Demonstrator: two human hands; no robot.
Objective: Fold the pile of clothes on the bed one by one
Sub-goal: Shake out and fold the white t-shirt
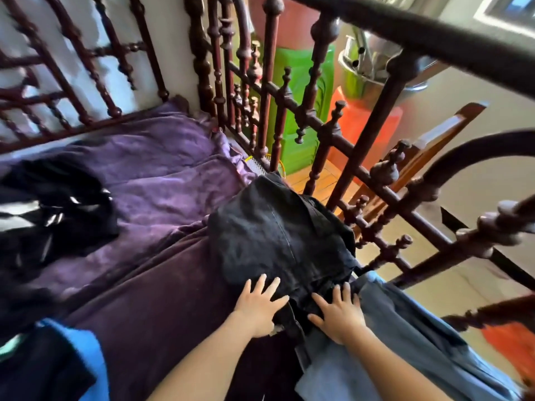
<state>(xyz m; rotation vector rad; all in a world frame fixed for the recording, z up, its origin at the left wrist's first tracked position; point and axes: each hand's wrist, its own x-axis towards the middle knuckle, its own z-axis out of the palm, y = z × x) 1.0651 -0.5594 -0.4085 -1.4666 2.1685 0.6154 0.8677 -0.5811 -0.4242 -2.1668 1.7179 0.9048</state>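
A bed covered by a rumpled purple sheet (162,175) fills the left and middle of the view. Dark wooden rails of turned spindles enclose it: one rail (72,68) runs along the far side against a pale wall, and another (333,134) runs along the right edge.

A black garment (278,235) lies on the sheet at the right, close to the right rail. The left hand (260,306) rests flat on its near edge with fingers spread. The right hand (338,316), also spread and flat, lies just beside it, fingers on the black cloth and palm over a grey-blue garment (405,328) that stretches toward the near right.

At the far left sits a heap of dark clothes (52,204) with pale stripes, well apart from the hands. In the near left corner lies a blue and black garment (86,351), blurred.

Beyond the right rail stand a green plastic stool (301,82) and an orange stool (359,123). A metal pot (373,59) sits above the orange stool, and part of a wooden chair (434,140) shows near the stools. The floor there is pale.
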